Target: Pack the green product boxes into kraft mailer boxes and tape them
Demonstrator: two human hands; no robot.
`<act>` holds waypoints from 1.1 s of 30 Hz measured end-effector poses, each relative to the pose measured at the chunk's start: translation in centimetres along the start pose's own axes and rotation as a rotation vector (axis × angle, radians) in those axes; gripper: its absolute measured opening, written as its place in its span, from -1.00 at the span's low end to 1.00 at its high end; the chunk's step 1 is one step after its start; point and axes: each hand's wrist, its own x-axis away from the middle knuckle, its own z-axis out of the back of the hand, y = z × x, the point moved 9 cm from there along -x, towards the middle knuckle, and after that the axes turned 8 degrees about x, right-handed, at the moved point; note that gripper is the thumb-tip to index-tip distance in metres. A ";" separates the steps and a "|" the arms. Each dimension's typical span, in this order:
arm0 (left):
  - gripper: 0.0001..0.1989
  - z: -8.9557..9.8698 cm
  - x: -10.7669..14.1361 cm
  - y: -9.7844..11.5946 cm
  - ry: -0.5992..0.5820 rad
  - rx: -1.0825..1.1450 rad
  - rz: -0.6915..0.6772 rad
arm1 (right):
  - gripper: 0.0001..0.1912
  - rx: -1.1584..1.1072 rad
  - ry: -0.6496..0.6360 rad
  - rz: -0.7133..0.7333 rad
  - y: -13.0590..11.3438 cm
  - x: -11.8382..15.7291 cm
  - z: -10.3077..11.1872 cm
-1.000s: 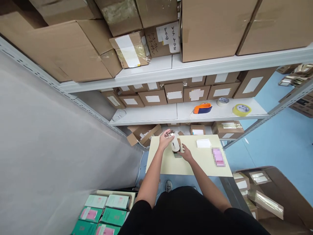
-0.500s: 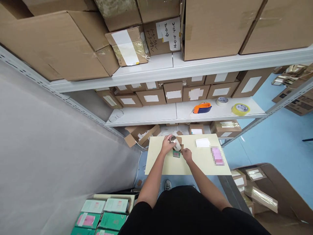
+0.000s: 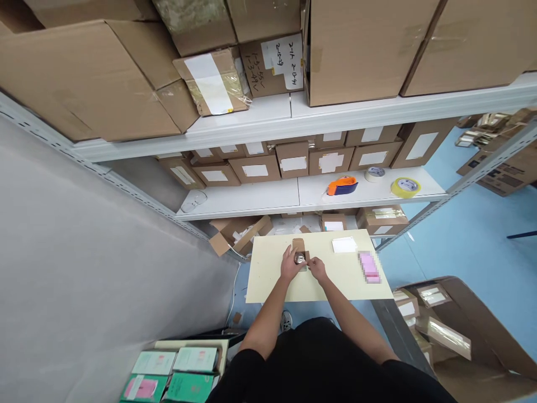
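My left hand (image 3: 289, 265) is closed around the upper part of a white cylinder with a shiny metal end (image 3: 299, 258), possibly a cup. Most of the cylinder's side is hidden, its metal end facing up. It sits in the mouth of a small cardboard box (image 3: 298, 244) whose brown flap stands out behind it; how deep it goes I cannot tell. Close on the right, my right hand (image 3: 317, 269) pinches a side flap of that box between its fingers. Both hands are over the pale yellow tabletop (image 3: 268, 282).
White cards (image 3: 344, 245) and a blurred pink item (image 3: 369, 267) lie on the right of the tabletop. Behind, a shelf holds an orange tape dispenser (image 3: 342, 185) and a yellow tape roll (image 3: 405, 187). Green boxes (image 3: 192, 386) stand lower left; a large carton (image 3: 474, 319) is at right.
My left hand has brought the cylinder down and nearer to me, turning it from leaning to more upright in the small box. My right hand stays at the flap, moved slightly.
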 end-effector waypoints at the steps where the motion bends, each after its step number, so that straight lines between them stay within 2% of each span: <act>1: -0.32 0.6 -0.1 -0.8 0.045 0.081 0.052 | -0.78 -0.006 -0.003 0.009 -0.1 0.0 0.0; 3: -0.40 1.4 -0.3 -2.7 0.112 0.209 0.183 | -0.79 -0.015 -0.005 0.025 -0.3 0.1 0.0; 6: -0.42 0.9 -0.6 -4.1 0.067 0.275 0.275 | -0.71 -0.071 -0.021 0.067 -0.6 0.3 -0.6; 9: -0.36 -0.3 -0.8 -4.1 0.002 0.300 0.264 | -0.60 -0.143 -0.081 0.138 -0.8 0.5 -1.7; 12: -0.32 -1.0 -0.9 -3.7 -0.034 0.334 0.237 | -0.58 -0.092 -0.156 0.163 -0.3 0.6 -2.5; 15: -0.35 -1.0 -1.0 -2.9 -0.087 0.360 0.190 | -0.54 -0.068 -0.195 0.183 -0.1 0.8 -2.1; 19: -0.53 -0.4 -0.8 -2.4 -0.167 0.331 0.123 | -0.48 -0.141 -0.129 0.209 -0.3 1.2 -0.5; 21: -0.56 -0.3 -0.6 -2.4 -0.211 0.269 0.094 | -0.44 -0.166 -0.122 0.197 -0.2 1.4 -0.3; 24: -0.56 -0.5 -0.4 -2.7 -0.232 0.241 0.072 | -0.43 -0.169 -0.117 0.205 -0.3 1.4 -0.7; 28: -0.64 -0.4 -0.6 -3.0 -0.174 0.210 0.035 | -0.49 -0.161 -0.085 0.241 -0.7 1.0 -1.3; 33: -0.61 -0.8 -0.8 -3.6 -0.207 0.141 0.010 | -0.37 -0.163 -0.048 0.130 0.9 0.2 -2.1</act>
